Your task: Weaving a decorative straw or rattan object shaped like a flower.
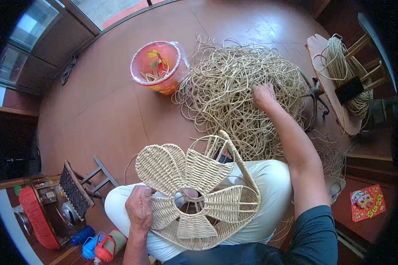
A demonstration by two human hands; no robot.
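Observation:
A woven flower-shaped wicker piece (192, 223) of twisted pale cord rests across my lap. It has broad petals round an open ring in the middle, and some bare ribs show at its upper right. My left hand (139, 211) grips its left edge, fingers curled behind a petal. My right arm is stretched forward, and my right hand (264, 96) is closed on cord in a big tangled heap of pale cord (239, 79) on the floor. The exact strand in those fingers is too small to make out.
A red patterned bucket (157, 81) lined with clear plastic, with cord pieces inside, stands left of the heap. At right, a wooden board (325, 70) carries coiled cord (340, 57). A small stool (75, 190) and a red-lidded bottle (104, 254) are at lower left.

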